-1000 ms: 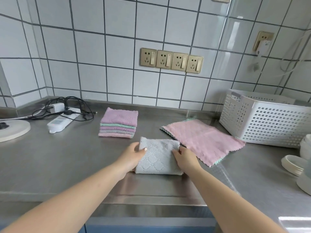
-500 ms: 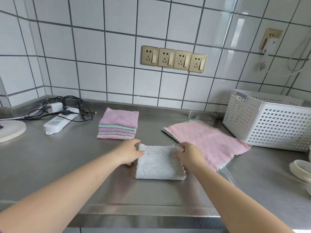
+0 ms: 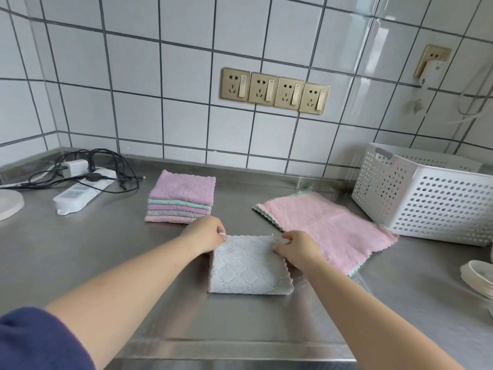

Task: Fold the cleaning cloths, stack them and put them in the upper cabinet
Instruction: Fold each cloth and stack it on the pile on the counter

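A folded grey cleaning cloth (image 3: 246, 265) lies on the steel counter (image 3: 80, 263) in front of me. My left hand (image 3: 205, 236) pinches its far left corner and my right hand (image 3: 296, 247) pinches its far right corner. Behind it to the left sits a stack of folded cloths (image 3: 181, 197), purple on top with green, purple, grey and pink below. To the right an unfolded pink cloth (image 3: 325, 225) lies flat over a green one whose edge shows. No cabinet is in view.
A white perforated basket (image 3: 424, 196) stands at the back right. White dishes (image 3: 480, 279) sit at the right edge. A white power strip with black cables (image 3: 80, 193) lies at the back left, beside a white round object (image 3: 8, 206). Wall sockets (image 3: 274, 90) are on the tiles.
Both hands slid from the cloth's sides to its far corners and now pinch them. The view tilted up a little.
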`<state>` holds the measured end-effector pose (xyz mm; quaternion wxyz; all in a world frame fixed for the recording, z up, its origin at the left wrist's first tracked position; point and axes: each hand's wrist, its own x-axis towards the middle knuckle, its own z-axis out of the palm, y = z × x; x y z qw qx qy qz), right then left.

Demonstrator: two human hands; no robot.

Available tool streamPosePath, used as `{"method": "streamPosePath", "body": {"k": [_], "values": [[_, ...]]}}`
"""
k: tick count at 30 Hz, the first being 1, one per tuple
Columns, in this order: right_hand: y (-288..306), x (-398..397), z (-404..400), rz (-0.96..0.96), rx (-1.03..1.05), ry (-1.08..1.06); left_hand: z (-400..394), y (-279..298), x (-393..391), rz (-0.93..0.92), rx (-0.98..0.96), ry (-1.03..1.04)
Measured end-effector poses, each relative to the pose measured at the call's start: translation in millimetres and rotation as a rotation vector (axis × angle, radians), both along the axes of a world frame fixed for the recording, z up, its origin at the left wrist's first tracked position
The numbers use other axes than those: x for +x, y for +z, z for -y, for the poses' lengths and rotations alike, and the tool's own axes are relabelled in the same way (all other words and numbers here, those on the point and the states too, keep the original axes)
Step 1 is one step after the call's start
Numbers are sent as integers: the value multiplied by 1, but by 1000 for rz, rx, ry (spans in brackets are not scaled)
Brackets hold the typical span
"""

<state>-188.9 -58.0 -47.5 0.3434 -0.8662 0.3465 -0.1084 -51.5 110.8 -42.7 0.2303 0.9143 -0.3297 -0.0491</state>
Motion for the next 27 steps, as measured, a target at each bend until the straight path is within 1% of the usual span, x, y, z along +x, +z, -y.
{"method": "streamPosePath", "body": {"k": [3,8,9,12,14,16,17,19,21,24,27], "values": [[1,1,2,-6,11,0,0,-3,1,1,-32,17],[0,6,1,91,-96,-25,0,-2,3,-60,-95,19],[0,6,1,83,-101,-21,1,-2,3,-67,-107,16],[0,5,1,-22,-77,8,1,-2,3,-74,-125,14],[-2,7,2,-33,-87,11,1,-3,3,-78,-132,18],[-1,8,1,31,-135,-17,1,-3,3,-76,-136,27],[-2,10,1,98,-151,-33,1,-4,4,-75,-137,32],[-1,14,-3,237,-139,-45,0,-5,4,-79,-139,35],[0,18,-7,278,-98,-40,0,-6,3,-76,-150,36],[-6,24,-10,182,-96,-28,-1,-5,3,-73,-162,46],[-10,26,-9,101,-190,-32,-1,-4,4,-104,-172,64]]}}
